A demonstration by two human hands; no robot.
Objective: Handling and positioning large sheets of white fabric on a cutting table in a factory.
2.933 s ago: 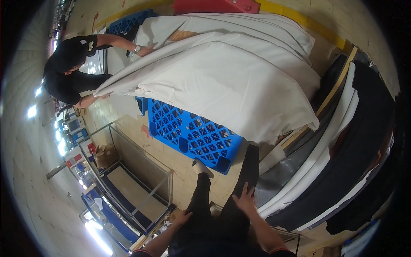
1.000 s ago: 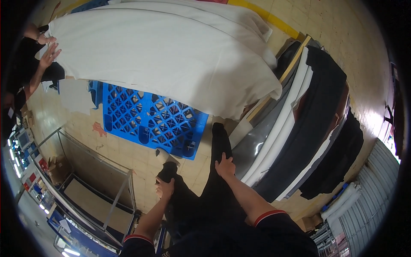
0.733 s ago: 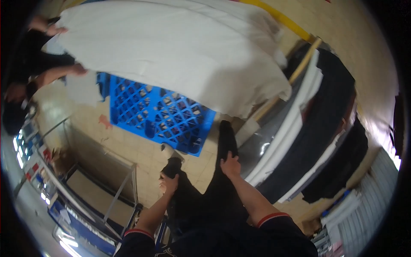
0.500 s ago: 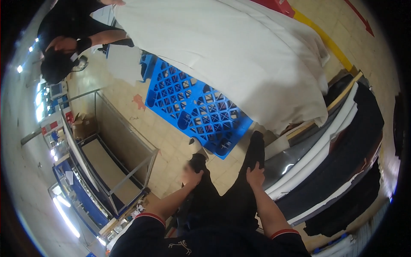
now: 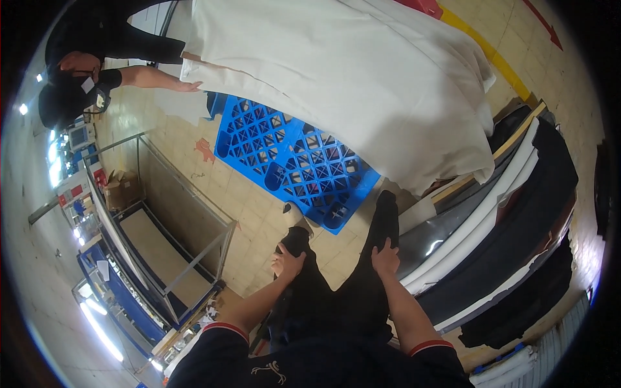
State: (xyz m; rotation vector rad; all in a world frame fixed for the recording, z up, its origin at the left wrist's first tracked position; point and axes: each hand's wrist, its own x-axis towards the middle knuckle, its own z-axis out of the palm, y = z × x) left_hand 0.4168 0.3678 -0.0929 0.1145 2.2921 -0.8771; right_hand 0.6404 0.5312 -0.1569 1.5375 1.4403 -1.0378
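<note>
My left hand [image 5: 288, 261] rests on my left knee, its fingers spread over the black trousers [image 5: 310, 291]. On the other leg lies my right hand [image 5: 386, 258], fingers stretched along the cloth. Neither hand holds a thing. Ahead of my legs, a large off-white sheet [image 5: 336, 77], fabric or hide, is draped in a broad pile over a blue plastic pallet [image 5: 282, 159]. At the far left a co-worker in black reaches one hand [image 5: 189, 86] to the sheet's near left corner; the person's other hand is out of view.
A metal-framed cart [image 5: 187, 194] with a brown board inside stands to my left. Rolled and layered black, grey and white sheets [image 5: 498, 252] lie on my right. A yellow floor line [image 5: 488, 52] runs beyond the pile. A cardboard box [image 5: 121, 189] sits behind the cart.
The co-worker's arm has stretched out toward the sheet's near left corner, and that edge now shows a fold line. My hands stay on my legs, the left one slightly shifted.
</note>
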